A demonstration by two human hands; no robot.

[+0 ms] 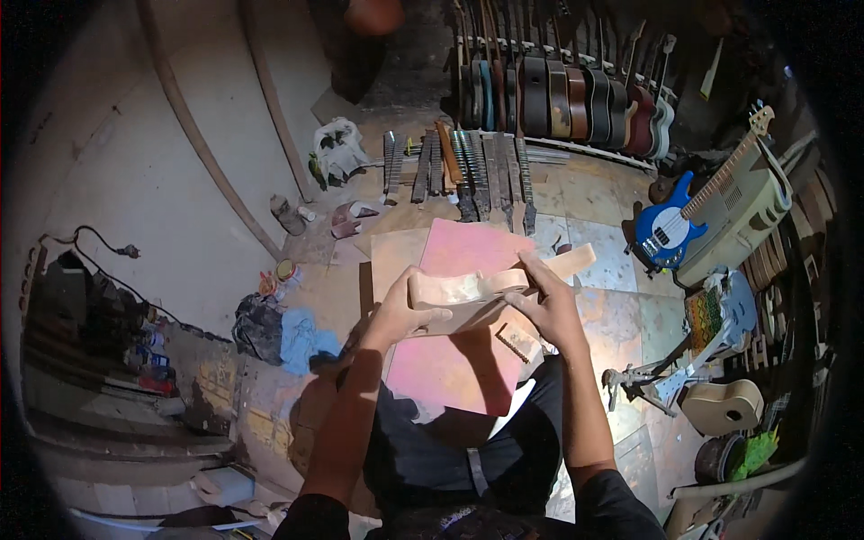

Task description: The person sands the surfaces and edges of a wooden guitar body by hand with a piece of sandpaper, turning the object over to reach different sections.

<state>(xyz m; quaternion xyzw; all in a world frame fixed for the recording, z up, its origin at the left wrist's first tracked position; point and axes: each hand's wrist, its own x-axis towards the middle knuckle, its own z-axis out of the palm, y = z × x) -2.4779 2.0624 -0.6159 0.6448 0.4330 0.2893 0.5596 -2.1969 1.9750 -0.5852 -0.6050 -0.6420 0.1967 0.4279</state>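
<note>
The head view is showing a person seated over a pink sheet (450,373), holding a pale, curved wooden body (459,290) with both hands above it. The body is lying between the two palms, its long axis running left to right, with the right end tipping slightly toward the far side; its curved side wall is facing up. The left hand (394,310) is clamping the left end, its thumb stretching along the near side while its fingers are wrapping round the end. The right hand (552,301) is gripping the right end, fingers reaching over the far side and thumb pressing nearer the lap (423,459). A flat pale wooden strip (573,260) is projecting far and right past the right hand, which is much the closer hand to it; whether it is joined to the body one cannot tell, since the fingers are covering that place. A small wooden piece with a dark toothed edge (519,342) is lying just nearer than the right thumb. Beyond the sheet, slotted necks (481,171) are lying in a row, and to the right a blue bass guitar (668,222) is leaning.
</note>
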